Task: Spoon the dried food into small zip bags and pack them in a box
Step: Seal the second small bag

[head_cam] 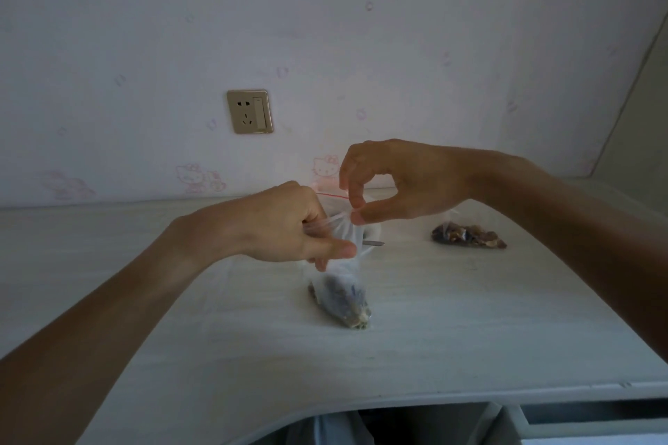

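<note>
Both hands, left (285,224) and right (394,181), grip the zip bag (341,285) top, pinching it above the table (470,318).

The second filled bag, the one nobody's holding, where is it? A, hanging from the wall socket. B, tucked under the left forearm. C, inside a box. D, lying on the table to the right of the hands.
D: the filled bag lies flat on the table, off to the right, beyond the right hand, while both hands pinch the top of the other zip bag.
</note>
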Available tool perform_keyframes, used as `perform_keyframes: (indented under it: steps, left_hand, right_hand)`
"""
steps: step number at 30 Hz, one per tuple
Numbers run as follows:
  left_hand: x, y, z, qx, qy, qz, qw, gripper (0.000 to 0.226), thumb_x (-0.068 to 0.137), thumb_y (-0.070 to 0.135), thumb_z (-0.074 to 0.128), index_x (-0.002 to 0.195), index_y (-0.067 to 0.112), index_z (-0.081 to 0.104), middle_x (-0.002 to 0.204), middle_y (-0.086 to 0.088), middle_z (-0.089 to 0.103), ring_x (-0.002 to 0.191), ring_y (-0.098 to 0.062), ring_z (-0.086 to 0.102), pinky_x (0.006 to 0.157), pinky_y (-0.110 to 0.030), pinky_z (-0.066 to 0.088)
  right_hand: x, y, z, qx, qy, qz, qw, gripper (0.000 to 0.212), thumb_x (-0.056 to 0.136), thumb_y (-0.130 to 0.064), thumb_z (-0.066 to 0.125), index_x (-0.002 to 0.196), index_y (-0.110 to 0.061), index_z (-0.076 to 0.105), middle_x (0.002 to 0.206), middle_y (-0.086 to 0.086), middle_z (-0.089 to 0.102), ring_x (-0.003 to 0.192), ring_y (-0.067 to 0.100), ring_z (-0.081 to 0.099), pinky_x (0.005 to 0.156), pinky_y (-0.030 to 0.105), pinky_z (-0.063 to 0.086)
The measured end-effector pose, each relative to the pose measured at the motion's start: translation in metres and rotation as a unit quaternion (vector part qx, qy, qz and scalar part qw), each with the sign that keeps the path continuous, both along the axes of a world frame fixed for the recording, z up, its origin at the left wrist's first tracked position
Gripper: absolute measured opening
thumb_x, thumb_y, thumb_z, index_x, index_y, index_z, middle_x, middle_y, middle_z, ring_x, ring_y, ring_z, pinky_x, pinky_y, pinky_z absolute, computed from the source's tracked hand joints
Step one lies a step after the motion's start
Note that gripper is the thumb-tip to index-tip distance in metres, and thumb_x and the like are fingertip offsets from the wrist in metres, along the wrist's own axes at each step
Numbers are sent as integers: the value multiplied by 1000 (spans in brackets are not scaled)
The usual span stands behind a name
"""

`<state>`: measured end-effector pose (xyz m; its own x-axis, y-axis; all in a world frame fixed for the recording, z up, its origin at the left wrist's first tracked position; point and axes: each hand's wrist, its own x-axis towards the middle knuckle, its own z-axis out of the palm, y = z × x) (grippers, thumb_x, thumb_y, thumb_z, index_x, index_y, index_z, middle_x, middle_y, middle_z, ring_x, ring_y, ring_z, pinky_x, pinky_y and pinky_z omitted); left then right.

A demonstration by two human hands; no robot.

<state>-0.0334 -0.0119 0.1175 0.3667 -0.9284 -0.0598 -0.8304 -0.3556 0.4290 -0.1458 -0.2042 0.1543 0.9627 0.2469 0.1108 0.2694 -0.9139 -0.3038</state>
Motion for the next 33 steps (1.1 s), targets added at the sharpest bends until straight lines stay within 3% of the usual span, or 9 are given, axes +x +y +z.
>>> perform_keyframes:
  steps: [3,9,14,17,20,23,26,30,33]
  left_hand:
    - [-1,-5,-1,-2,-8,18,1000,39,87,63,70,69,31,82,74,18,77,76,1,71,84,-24,55]
    - [1,-11,-3,19,33,8,999,35,88,57,73,63,33,75,73,14,77,75,1,72,76,-8,50]
    - [1,-11,0,37,51,5,998,30,87,60,73,77,32,80,76,12,78,99,-4,73,101,-28,52]
    - [-1,-10,-1,51,54,-4,997,19,85,58,75,79,41,79,77,12,79,111,-5,69,103,-25,49]
    - [-3,-10,-1,67,18,1,998,34,84,57,77,69,27,79,76,11,78,85,1,71,83,-11,49]
    - [-6,-13,1,87,-31,-3,996,40,86,59,75,67,24,79,74,13,76,81,1,68,73,-3,44]
    - [-9,-13,5,95,-73,-18,993,42,85,64,72,63,28,74,70,13,74,72,0,67,71,-14,50]
    - [-3,0,17,40,-128,-31,990,46,82,69,71,72,24,72,70,4,68,68,-15,64,70,-41,54]
    - [5,7,25,-50,-91,-35,994,37,86,62,72,72,28,72,70,4,70,67,-16,65,71,-43,56]
  right_hand:
    - [-2,6,0,42,21,29,998,9,86,-24,80,89,-27,72,118,-13,60,116,1,55,104,21,38]
    - [-3,15,-4,28,4,51,998,15,78,-13,84,88,-19,74,112,-11,63,115,-3,49,98,14,39]
    - [-8,18,-3,4,21,49,999,16,78,-12,82,86,-22,73,100,-7,63,99,2,55,91,25,49]
    - [-8,23,-2,-21,30,64,997,13,78,-8,79,83,-15,70,87,-1,65,84,9,58,77,22,50]
    - [-6,22,2,-129,8,41,991,15,83,-24,79,92,-21,68,86,-9,62,82,5,56,67,21,47]
    - [-1,23,3,-227,-9,34,973,21,85,-48,76,102,-35,71,85,-23,53,80,-11,42,75,21,42]
    - [4,21,1,-264,-10,33,964,25,90,-55,68,100,-33,75,82,-24,47,81,-1,44,80,25,44]
    - [2,3,12,-181,-2,14,983,23,91,-53,70,99,-31,75,99,-19,63,91,-4,51,81,20,43]
    - [1,-6,17,-146,-8,2,989,18,88,-45,76,96,-30,74,102,-14,66,97,-1,53,87,24,44]
